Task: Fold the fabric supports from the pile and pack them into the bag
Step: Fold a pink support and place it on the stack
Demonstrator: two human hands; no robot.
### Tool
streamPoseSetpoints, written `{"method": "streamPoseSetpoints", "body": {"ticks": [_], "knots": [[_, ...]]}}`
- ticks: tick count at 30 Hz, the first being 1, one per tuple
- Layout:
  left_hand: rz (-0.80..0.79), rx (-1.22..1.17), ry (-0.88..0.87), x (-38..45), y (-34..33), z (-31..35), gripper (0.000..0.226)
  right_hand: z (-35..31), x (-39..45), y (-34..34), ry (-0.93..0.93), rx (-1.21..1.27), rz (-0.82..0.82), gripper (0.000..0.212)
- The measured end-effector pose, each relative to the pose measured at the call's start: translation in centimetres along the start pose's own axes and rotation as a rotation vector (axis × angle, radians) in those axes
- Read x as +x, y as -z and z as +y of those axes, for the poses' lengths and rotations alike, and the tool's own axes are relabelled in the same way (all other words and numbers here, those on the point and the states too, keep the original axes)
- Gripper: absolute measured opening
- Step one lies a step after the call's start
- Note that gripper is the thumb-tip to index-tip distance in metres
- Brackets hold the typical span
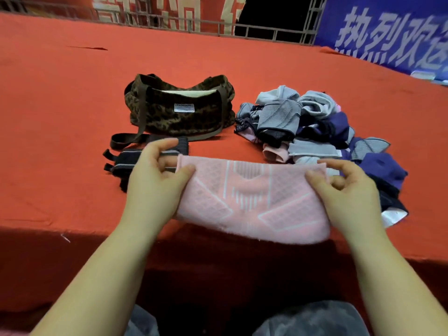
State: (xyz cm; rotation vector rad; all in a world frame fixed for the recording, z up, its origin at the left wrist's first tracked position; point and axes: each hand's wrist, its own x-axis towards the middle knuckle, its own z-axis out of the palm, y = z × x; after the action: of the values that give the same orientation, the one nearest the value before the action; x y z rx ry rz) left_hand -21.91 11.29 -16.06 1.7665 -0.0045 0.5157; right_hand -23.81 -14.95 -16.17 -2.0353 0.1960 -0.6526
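A pink support (252,202) is stretched flat between the person's two hands in the lower middle of the frame, just above the near edge of the worktop (60,98), which is covered in red cloth. The left hand (155,180) grasps the support's left end, thumb on top near the upper corner and fingers curled behind the edge. The right hand (346,190) pinches the right end between thumb and forefinger, the other fingers loosely bent. The support is knitted, with paler lines and a diamond pattern across its face.

The bag (179,107), in a dark leopard print with a small white label, sits at the centre of the frame, beyond the hands. Its mouth is open and shows a pale lining. One brown strap (126,140) trails onto the cloth at its lower left.

Just beside the left hand, partly behind it, lies a black striped support (126,158).

The pile (320,132) takes up the right of the frame, to the right of the bag and apart from it. It is a heap of grey, purple, pink and dark pieces lying over one another, and its near side reaches down behind the right hand.

A blue banner (392,35) with white characters hangs at the upper right, a red one (169,10) at the top centre, with metal railing (266,32) between them.
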Motion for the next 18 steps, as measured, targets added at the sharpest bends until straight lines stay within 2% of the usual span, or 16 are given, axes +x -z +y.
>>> {"method": "streamPoseSetpoints", "body": {"ticks": [3, 5, 7, 8, 10, 12, 13, 15, 17, 18], "knots": [[-0.162, 0.157, 0.226, 0.6, -1.2, -2.2, 0.056, 2.0, 0.9, -1.8, -0.110, -0.147, -0.102, 0.032], [-0.276, 0.400, 0.244, -0.1, -1.8, -3.2, 0.062, 2.7, 0.5, -2.5, -0.163, -0.243, -0.132, 0.047], [-0.227, 0.757, 0.057, -1.3, -2.2, -3.3, 0.059, 2.7, -1.0, -3.3, -0.053, -0.374, -0.095, 0.055], [-0.202, 0.819, -0.098, -1.9, -2.5, -3.3, 0.054, 2.4, -2.1, -3.9, 0.047, -0.396, -0.097, 0.053], [-0.227, 0.775, -0.381, -2.8, -3.5, -3.2, 0.049, 1.5, -4.1, -5.6, 0.188, -0.363, -0.217, 0.049], [-0.355, 0.778, -0.532, -3.2, -4.9, -3.1, 0.048, 1.0, -5.2, -7.1, 0.223, -0.338, -0.359, 0.054], [-0.452, 0.834, -0.521, -3.2, -5.5, -2.9, 0.048, 1.1, -5.3, -7.7, 0.232, -0.372, -0.423, 0.060], [-0.616, 1.017, -0.342, -2.8, -5.8, -3.2, 0.052, 1.5, -5.1, -7.7, 0.193, -0.547, -0.539, 0.077], [-0.694, 1.135, -0.177, -2.1, -5.0, -4.6, 0.067, 2.3, -4.4, -6.7, 0.102, -0.727, -0.566, 0.069], [-0.678, 1.148, -0.153, -1.9, -4.5, -5.1, 0.074, 2.6, -4.0, -6.0, 0.053, -0.777, -0.556, 0.066]]}}
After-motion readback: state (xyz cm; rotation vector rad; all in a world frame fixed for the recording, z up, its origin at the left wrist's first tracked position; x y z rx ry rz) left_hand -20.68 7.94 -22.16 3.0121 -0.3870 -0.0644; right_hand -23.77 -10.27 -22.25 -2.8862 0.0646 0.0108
